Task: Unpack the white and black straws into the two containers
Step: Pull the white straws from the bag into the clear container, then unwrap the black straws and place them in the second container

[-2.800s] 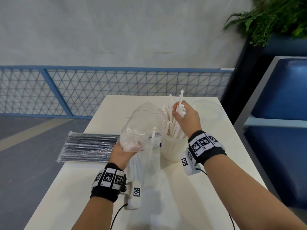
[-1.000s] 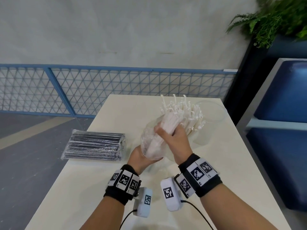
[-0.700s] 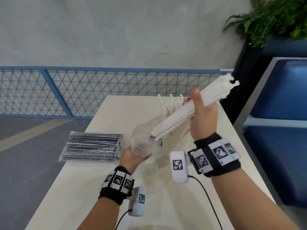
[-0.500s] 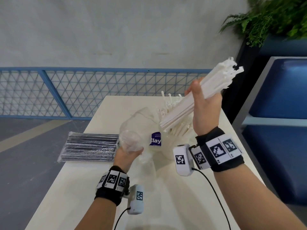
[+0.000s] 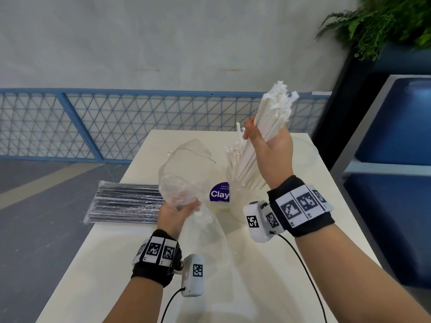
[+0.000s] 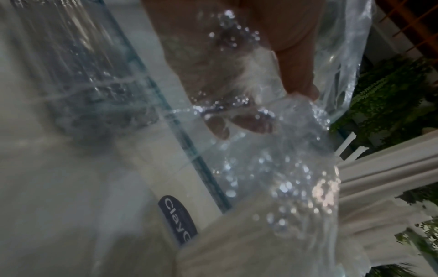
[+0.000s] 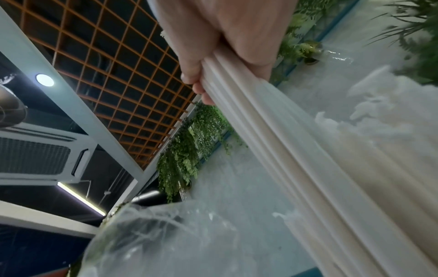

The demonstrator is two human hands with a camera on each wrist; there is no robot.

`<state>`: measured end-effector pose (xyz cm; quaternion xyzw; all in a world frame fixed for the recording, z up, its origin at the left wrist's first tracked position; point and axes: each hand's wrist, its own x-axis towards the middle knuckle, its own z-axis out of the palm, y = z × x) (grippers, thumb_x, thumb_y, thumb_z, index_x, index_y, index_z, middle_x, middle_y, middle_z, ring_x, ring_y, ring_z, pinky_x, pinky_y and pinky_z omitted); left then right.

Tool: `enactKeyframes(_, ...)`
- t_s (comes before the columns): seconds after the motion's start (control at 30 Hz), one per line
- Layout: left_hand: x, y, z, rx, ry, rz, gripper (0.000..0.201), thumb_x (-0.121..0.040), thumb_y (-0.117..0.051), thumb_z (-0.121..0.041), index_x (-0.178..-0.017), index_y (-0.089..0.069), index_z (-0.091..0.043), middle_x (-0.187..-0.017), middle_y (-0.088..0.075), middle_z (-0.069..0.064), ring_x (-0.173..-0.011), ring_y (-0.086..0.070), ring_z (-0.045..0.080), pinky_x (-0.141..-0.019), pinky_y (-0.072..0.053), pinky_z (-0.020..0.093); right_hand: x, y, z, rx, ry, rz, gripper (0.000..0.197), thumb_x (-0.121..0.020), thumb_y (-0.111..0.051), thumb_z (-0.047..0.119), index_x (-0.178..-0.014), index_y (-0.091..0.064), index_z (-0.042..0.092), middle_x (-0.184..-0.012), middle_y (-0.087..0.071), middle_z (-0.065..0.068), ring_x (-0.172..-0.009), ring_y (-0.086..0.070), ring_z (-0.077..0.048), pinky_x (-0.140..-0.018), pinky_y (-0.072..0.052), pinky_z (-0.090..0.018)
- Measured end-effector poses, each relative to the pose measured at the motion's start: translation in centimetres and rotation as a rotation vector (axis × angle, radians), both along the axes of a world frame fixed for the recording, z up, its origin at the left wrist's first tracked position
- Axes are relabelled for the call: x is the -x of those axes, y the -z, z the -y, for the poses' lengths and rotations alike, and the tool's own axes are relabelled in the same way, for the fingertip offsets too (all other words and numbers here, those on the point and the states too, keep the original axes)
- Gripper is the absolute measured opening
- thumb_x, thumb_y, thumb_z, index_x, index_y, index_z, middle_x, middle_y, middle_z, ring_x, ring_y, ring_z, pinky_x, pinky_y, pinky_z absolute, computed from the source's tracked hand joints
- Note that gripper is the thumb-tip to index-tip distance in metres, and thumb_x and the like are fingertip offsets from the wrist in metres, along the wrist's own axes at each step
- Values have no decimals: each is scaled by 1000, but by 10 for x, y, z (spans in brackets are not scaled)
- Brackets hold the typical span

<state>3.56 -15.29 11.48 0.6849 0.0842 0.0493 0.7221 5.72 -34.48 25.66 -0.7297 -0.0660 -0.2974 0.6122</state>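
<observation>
table (image 5: 303,264), pale matte top, fills lower centre of head view.
black straws (image 5: 126,203), glossy wrapped pack, centre left, unopened.
plastic bag (image 5: 186,173), thin crinkly clear film, bunched in left hand (image 5: 175,213).
container (image 5: 235,201), translucent tub at centre, already bristling with straws.
white straws (image 5: 268,127), stiff slim bundle, upper right, right hand (image 5: 272,148) clenched round it, lower ends at tub mouth.
step: stand bundle vertical, lower ends inside rim, loosen grip late; likely to splay.

The right hand (image 7: 227,37) grips a bundle of white straws (image 7: 296,150), the fingers (image 7: 189,75) curled round it. The straws run down to the right, slanted. Below is a clear plastic bag (image 7: 166,243), crumpled. Behind are hanging green plants (image 7: 184,150) and an orange ceiling grid (image 7: 106,56).
</observation>
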Motion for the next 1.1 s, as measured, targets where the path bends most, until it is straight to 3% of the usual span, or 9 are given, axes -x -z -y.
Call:
enactKeyframes(0.17,-1,-3,5,-6,21,-7,4,-80,-68,-7,-82,-70,-4,-65,-71,-4,-56,-64,1,-56,-49,14,-10,32,-3,63,-25,-176,38,-89,-58,24,-108,-58,-9,-76,-61,8,-67,-59,14,-64,-42,-2)
enactKeyframes(0.3,-5,-2,9,1,4,-50,12,-80,-69,-11,-68,-71,-13,-65,-72,-4,-69,-66,19,-68,-52,29,-13,53,-7,-25,-2,-306,50,-88,-59,32,-126,-50,1,-120,-63,-12,-114,-58,-22,-101,-45,-38)
enactKeyframes(0.4,-7,-1,14,47,-12,-63,15,-78,-70,-8,-67,-72,-17,-69,-73,-3,-79,-66,26,-75,-52,35,-17,63,-11,-25,-42,-399,66,-85,-59,43,-135,-41,4,-131,-55,-16,-124,-50,-28,-107,-38,-47)
enactKeyframes(0.57,-2,-3,21,107,23,-52,28,-82,-64,-4,-65,-75,-24,-71,-74,-2,-81,-66,28,-80,-53,39,-17,81,-6,-28,-27,-488,58,-87,-59,34,-130,-44,-2,-98,-67,-19,-94,-61,-28,-94,-48,-38)
enactKeyframes(0.67,1,-4,23,207,15,-61,19,-82,-62,-1,-82,-71,-18,-78,-75,0,-80,-69,22,-72,-56,32,-16,82,-8,26,-3,-518,62,-88,-58,33,-134,-37,-2,-87,-57,2,-91,-54,-23,-91,-46,-37)
enactKeyframes(0.77,5,-8,20,284,13,-49,15,-84,-62,-9,-98,-65,-8,-90,-71,8,-84,-67,22,-65,-57,25,-5,74,-4,114,-48,-497,78,-87,-62,27,-145,-13,5,-125,-53,-8,-114,-52,-22,-96,-39,-28)
enactKeyframes(0.9,11,-7,12,312,-47,-47,16,-90,-51,-7,-101,-63,-8,-80,-72,1,-76,-68,16,-70,-56,27,32,70,3,231,-140,-324,100,-83,-67,19,-146,10,24,-159,-7,4,-144,-10,-6,-117,-15,-22)
enactKeyframes(1.03,19,-6,8,351,-105,-48,5,-84,-60,-17,-86,-62,-14,-68,-72,-6,-81,-64,20,-87,-50,39,71,94,11,301,-5,-43,69,-84,-65,16,-140,-25,22,-146,-33,-2,-136,-31,-7,-111,-26,-16)
enactKeyframes(1.1,23,-5,8,394,-153,-60,18,-95,-46,-20,-85,-61,-17,-64,-69,-3,-85,-61,25,-87,-49,39,80,113,14,324,-3,-108,51,-82,-67,22,-124,-39,22,-127,-46,-1,-118,-43,-1,-99,-34,-10)
